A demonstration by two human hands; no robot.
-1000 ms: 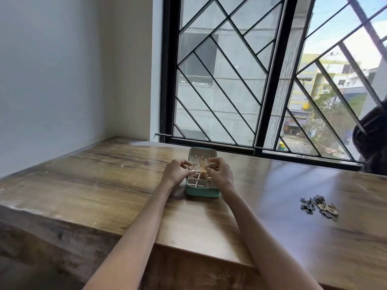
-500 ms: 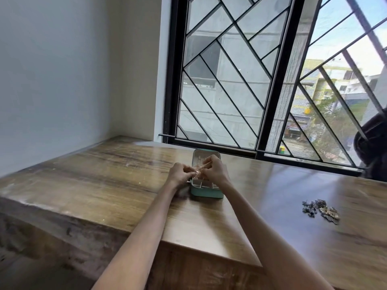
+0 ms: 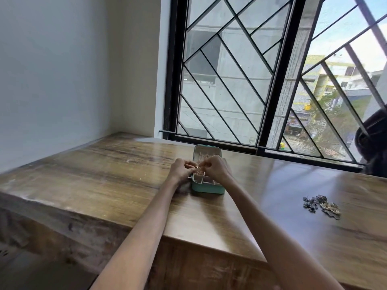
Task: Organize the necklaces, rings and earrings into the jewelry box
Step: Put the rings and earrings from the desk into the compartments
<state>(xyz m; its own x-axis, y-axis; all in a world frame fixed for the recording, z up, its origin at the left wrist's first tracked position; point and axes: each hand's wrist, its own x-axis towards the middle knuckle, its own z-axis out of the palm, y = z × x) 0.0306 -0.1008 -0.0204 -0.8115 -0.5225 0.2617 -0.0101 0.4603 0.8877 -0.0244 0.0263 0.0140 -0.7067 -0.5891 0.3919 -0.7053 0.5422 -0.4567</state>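
An open teal jewelry box (image 3: 207,188) with pale compartments sits on the wooden table (image 3: 117,181), its lid raised toward the window. Above the box's left side, my left hand (image 3: 180,170) and my right hand (image 3: 216,168) meet fingertip to fingertip. Both pinch a small gold piece of jewelry (image 3: 199,169) between them; it is too small to tell what kind. My hands hide most of the box's inside.
A pile of dark and gold jewelry (image 3: 321,206) lies on the table to the right, apart from the box. A barred window (image 3: 261,80) stands behind the table, a grey wall on the left. The table's front edge is near my forearms.
My hands have stayed together over the box with the gold piece between them, the right one shifting slightly left. The camera has moved a little.
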